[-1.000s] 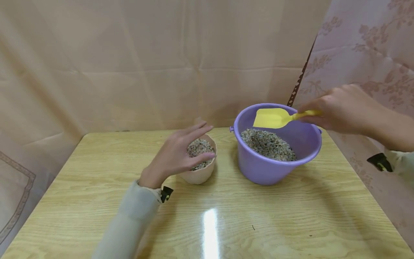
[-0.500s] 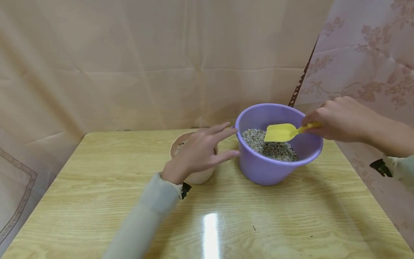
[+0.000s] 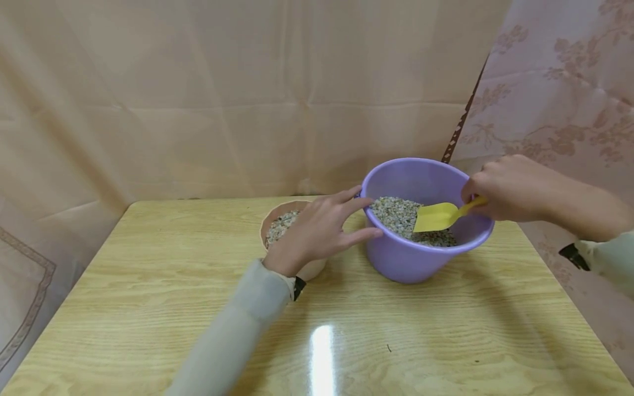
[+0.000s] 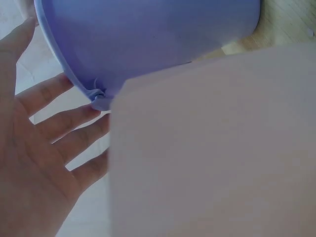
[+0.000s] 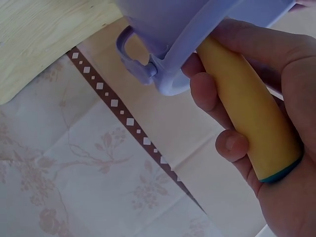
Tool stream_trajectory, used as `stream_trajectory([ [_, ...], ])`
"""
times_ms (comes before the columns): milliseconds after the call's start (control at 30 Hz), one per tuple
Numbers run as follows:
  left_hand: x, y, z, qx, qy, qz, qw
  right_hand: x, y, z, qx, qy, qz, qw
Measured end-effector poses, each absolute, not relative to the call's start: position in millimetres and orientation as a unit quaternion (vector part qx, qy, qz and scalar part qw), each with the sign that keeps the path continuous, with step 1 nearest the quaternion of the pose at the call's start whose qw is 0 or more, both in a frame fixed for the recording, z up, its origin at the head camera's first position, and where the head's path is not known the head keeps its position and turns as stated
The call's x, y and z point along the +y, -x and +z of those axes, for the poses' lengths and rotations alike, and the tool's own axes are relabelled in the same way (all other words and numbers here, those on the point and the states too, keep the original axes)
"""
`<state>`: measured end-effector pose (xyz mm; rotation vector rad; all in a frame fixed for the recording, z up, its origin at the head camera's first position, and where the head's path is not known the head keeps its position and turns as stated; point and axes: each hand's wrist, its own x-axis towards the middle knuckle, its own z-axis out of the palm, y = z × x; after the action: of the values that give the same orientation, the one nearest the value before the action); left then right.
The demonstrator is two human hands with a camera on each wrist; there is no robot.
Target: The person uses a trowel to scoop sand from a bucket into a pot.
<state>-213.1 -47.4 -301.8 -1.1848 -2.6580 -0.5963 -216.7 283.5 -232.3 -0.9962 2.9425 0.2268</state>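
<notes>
A purple bucket (image 3: 403,264) part-filled with gravel (image 3: 396,213) stands right of the table's middle. My left hand (image 3: 324,228) reaches over a pale pot (image 3: 269,220), its spread, fairly straight fingers at the bucket's left rim. In the left wrist view the fingers (image 4: 52,94) lie along that rim near the handle lug. With my right hand (image 3: 512,190) I grip a yellow toy shovel (image 3: 436,217) by its handle, its blade down at the gravel inside the bucket. The right wrist view shows fingers wrapped round the thick yellow handle (image 5: 247,103). Gravel also fills the pot, partly hidden by my left hand.
The wood-grain table (image 3: 173,308) carries both containers close to its back edge. A beige curtain (image 3: 223,99) hangs behind, and a flowered pink cloth (image 3: 569,110) hangs at the right. The bucket's handle (image 5: 133,64) hangs at its side.
My left hand has moved right, from over the pot to the bucket's rim. The shovel has come down into the bucket, its blade lowered to the gravel.
</notes>
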Motion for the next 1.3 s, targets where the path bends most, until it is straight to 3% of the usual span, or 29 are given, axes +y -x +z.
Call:
stream_trajectory([
  [567,-39.5,217.2,-306.1,-0.888,0.381,-0.25,0.053,269.2,218.7,-237.1,0.937,0.333,0.094,0.047],
  [1300,-37.6,218.3,-312.5,-0.876,0.389,-0.274,0.081,264.0,222.0,-256.9,0.922,0.371,0.107,0.002],
])
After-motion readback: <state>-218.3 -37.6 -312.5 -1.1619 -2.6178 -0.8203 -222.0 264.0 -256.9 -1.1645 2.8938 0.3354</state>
